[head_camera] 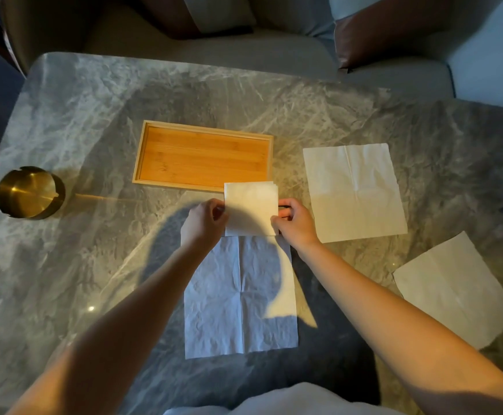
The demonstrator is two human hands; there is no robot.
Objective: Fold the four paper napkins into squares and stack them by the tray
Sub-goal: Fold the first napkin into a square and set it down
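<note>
A folded white napkin square [250, 206] lies just in front of the wooden tray [203, 129], near the tray's front right corner. My left hand [203, 221] pinches its left edge and my right hand [296, 221] pinches its right edge. Three unfolded napkins lie flat: one [241, 298] directly under my forearms, its far edge tucked under the folded square; one [353, 191] to the right of the tray; one [453, 289] tilted at the near right.
The grey marble table [94, 121] holds a round brass ashtray [30, 191] at the left. Upholstered chairs with cushions [385, 28] stand beyond the far edge. A white cloth [289, 399] covers my lap at the table's near edge.
</note>
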